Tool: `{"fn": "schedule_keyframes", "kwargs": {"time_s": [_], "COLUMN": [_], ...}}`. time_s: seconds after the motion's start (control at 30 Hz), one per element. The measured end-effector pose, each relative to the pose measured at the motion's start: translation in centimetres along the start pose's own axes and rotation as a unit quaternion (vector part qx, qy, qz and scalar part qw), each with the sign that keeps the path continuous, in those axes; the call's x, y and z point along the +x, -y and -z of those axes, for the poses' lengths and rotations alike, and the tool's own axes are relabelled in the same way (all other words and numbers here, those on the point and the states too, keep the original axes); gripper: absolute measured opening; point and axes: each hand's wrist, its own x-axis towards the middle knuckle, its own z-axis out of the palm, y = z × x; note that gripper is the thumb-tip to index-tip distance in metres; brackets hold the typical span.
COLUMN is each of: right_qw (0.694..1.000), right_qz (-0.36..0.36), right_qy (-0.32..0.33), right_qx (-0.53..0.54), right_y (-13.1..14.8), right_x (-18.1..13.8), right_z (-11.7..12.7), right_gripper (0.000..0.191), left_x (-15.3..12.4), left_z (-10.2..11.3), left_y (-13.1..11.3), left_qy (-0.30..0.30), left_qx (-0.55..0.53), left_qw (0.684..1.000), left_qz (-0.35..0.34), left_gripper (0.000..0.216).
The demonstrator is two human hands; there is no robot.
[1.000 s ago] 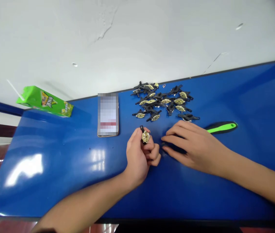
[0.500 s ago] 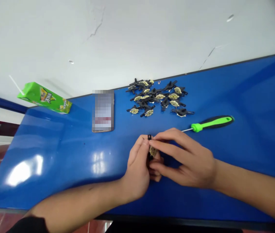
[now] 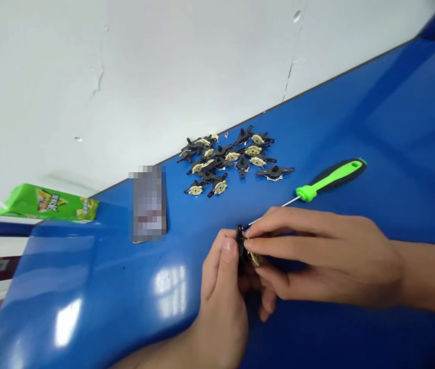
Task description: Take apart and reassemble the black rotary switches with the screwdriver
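Between my two hands is a small black plastic part with a gold toothed disc [image 3: 254, 258], held above the blue table [image 3: 132, 287]. My left hand [image 3: 223, 287] is closed around its black arm, the thumb pressed on the near side. The fingers of my right hand [image 3: 317, 256] pinch the disc side of the same part, covering much of it. Just beyond my right hand lies a screwdriver [image 3: 332, 180] with a green and black handle; its thin shaft points toward the held part, and my fingers hide some of the view there.
Several similar black parts with gold discs [image 3: 232, 156] lie in a loose group near the wall. A phone [image 3: 149, 205] with a blurred screen lies left of them. Further left, a green drink carton [image 3: 54, 203] with a straw rests by the wall [image 3: 186, 66].
The camera view has tilted and shifted. The held part has turned, so its gold disc now shows more edge-on and its black arm more plainly. Both hands keep hold of it.
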Motion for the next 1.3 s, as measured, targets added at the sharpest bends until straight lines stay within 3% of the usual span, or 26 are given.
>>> {"fn": "schedule_keyframes", "kwargs": {"time_s": [0.37,0.63,1.07,1.3], "right_qw": [0.988,0.980,0.985,0.987], "right_qz": [-0.090,-0.107,-0.076,-0.073], "right_qy": [-0.028,0.016,0.056,0.082], "right_qx": [0.122,0.168,0.147,0.115], "right_y": [-0.7,-0.9,-1.0,-1.3], "right_x": [0.7,1.0,1.2,0.7], "right_z": [-0.5,-0.1,0.2,0.4], "right_gripper": [0.022,0.027,0.028,0.036], "left_x": [0.4,0.6,1.2,1.0], "left_z": [0.1,-0.2,0.0,0.6], "left_y": [-0.7,-1.8,-3.0,-2.8], "left_qy": [0.021,0.043,0.078,0.077], "left_qx": [0.059,0.075,0.057,0.041], "left_qw": [0.996,0.992,0.980,0.982], "left_qz": [0.059,0.095,0.174,0.170], "left_gripper": [0.060,0.071,0.072,0.062]}}
